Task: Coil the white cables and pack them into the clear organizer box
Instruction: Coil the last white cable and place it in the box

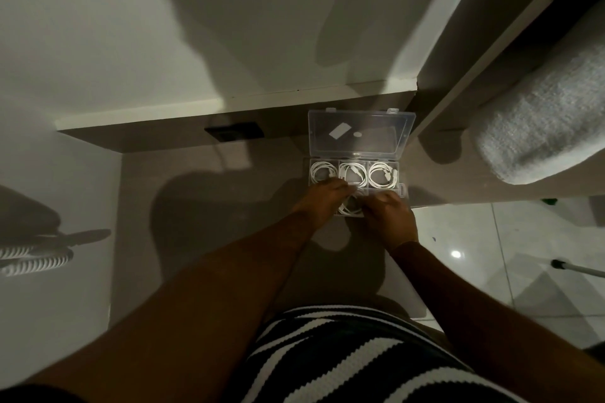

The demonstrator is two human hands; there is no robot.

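Three coiled cables (353, 173) in box (404, 188), fourth seemingly nearer

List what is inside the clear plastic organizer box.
The clear plastic organizer box holds three coiled white cables in its far row: left, middle, right. A fourth coil sits nearer, between the left hand and right hand, which hide the remaining compartments.
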